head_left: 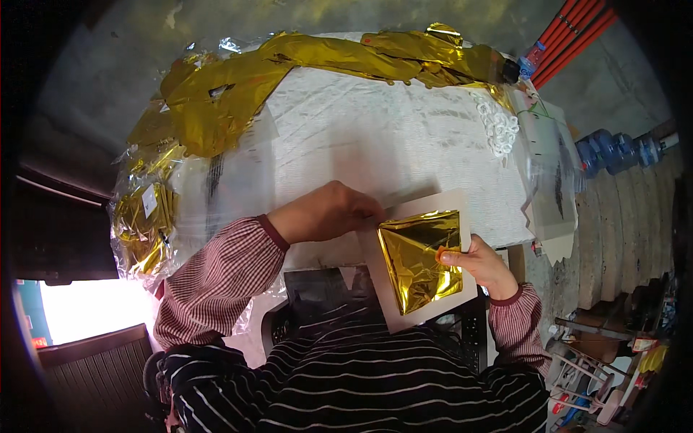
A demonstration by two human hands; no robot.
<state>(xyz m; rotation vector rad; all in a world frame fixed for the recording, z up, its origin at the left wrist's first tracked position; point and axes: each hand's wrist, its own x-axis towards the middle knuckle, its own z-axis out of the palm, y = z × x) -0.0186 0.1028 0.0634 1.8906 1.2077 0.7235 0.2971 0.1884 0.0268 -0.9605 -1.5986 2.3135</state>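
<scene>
a person in red-and-white checked sleeves holds a pale rectangular card (386,299) topped with a creased, shiny gold foil piece (415,270) at the near edge of a whitish, textured surface (375,108). the right hand (491,268) is closed on the card's right side, its thumb over the foil and its other fingers mostly hidden behind. a small orange patch (440,252) shows at the thumb's tip, too small and covered to identify. the left hand (328,211), fingers drawn together, is at the card's upper left corner; its fingertips are blurred, and whether they pinch the card or only touch it cannot be told. glare breaks up the foil's folds, and the foil hides the middle of the card. the card's lower end overlaps a black garment with white stripes (346,390). along the far edge, large crumpled gold foil sheets (216,108) overlap, their separate edges hard to follow. a cluster of small white rings (498,128) lies at right, beside clear plastic sheets (552,209) whose layers blend together.
</scene>
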